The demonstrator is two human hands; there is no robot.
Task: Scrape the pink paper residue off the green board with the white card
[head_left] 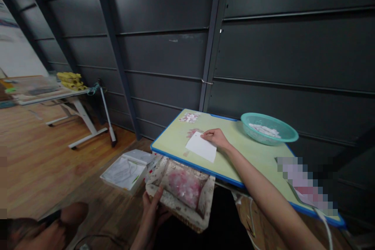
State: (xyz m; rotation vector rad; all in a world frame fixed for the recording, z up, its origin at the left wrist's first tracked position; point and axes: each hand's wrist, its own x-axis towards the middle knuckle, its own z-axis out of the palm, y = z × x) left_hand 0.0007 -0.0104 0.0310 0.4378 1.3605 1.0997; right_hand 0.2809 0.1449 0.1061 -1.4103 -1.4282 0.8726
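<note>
My right hand [216,139] is over the small table [228,125], its fingers closed at the upper edge of a white card [202,147]. The card lies flat or nearly flat near the table's front edge. Just beyond it are pinkish marks or pieces [193,133], partly covered by the card. Below the table's edge, my left hand [152,205] grips the near left side of a dirty white foam box [175,200], thumb at the rim and other fingers mostly hidden. Inside the box sits a pink and whitish translucent mass [185,186] that I cannot identify.
A pile of pink-white pieces [190,118] lies at the table's far left corner. A teal basin [269,129] holds white scraps; a blurred-out device [306,187] with a cable is at right. An open white box [124,172] stands on the floor. Someone's hand [43,236] shows lower left.
</note>
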